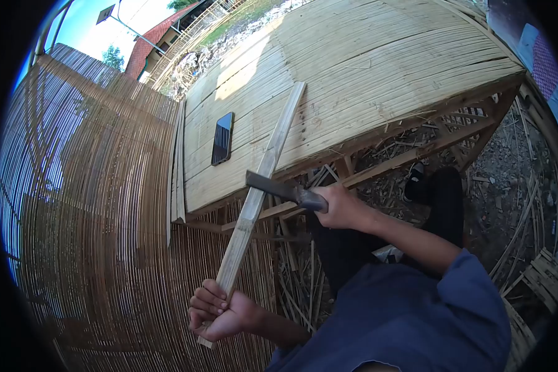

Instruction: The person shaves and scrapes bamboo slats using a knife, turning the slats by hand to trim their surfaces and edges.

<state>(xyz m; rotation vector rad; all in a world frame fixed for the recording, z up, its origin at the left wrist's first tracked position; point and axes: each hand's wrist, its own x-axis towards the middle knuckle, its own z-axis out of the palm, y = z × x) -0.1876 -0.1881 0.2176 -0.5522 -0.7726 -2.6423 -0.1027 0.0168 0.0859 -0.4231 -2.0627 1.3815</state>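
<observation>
Two hands are at work in my head view: my left hand (220,313) is wrapped round the near end of a wooden strip (237,248), and my right hand (341,208) grips the handle of a knife (273,186). The strip slants up across the edge of the slatted table (378,74), passing right of a phone (223,139). To shave it well, I judge, I should hold the blade shallow, press evenly and mind my left fingers. My left fist sits low, fingers curled upward; my right forearm reaches in from the right, the blade lying crosswise over the strip.
</observation>
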